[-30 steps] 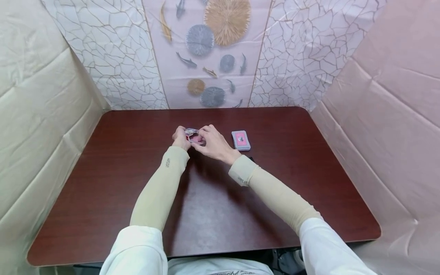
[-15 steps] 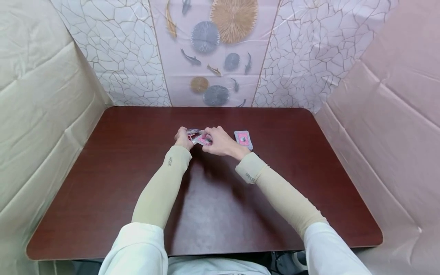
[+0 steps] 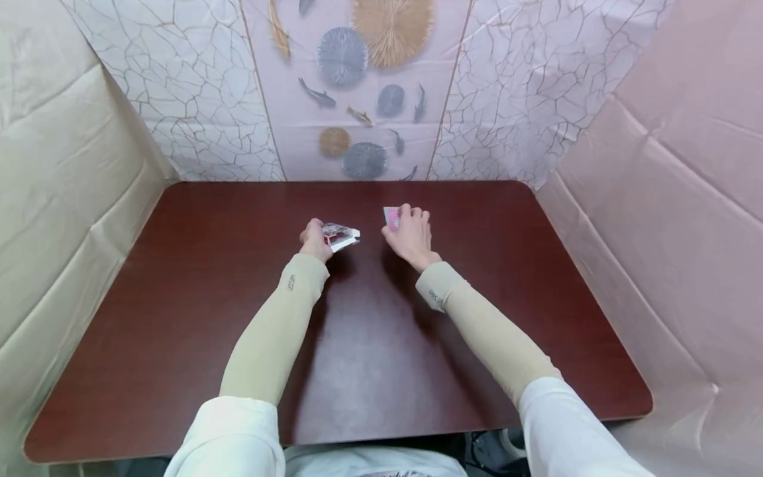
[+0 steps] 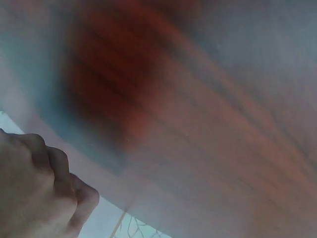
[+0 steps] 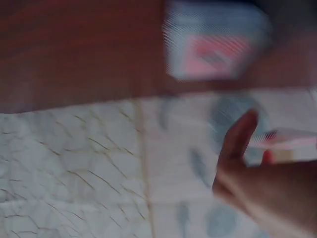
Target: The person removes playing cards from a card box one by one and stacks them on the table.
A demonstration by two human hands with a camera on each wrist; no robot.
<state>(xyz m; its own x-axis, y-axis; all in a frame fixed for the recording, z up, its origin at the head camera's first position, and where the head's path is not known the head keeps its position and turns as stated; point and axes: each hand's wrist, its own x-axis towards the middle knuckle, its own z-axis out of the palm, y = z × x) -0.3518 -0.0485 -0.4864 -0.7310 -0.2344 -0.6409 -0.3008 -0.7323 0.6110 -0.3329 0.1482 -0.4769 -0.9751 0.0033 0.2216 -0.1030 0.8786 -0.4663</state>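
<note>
My left hand (image 3: 316,240) grips a small card box (image 3: 341,237) with a patterned silvery face and a white open end turned to the right. In the left wrist view only the curled knuckles of the left hand (image 4: 44,186) show; the box is hidden there. To the right, my right hand (image 3: 412,233) pinches a pink-backed playing card (image 3: 391,216) above the table; whether it is one card or several, I cannot tell. A stack of playing cards (image 5: 215,54) lies on the table in the right wrist view, blurred, and is hidden behind the right hand in the head view.
The dark red-brown table (image 3: 208,318) has rounded corners and a glossy top. A patterned cloth (image 3: 363,99) hangs behind its far edge, and pale padded sheets (image 3: 656,218) stand at both sides.
My right hand has drawn the pink-backed card away from the box and carried it right, over the stack's side of the table. The left hand still holds the box in about the same place.
</note>
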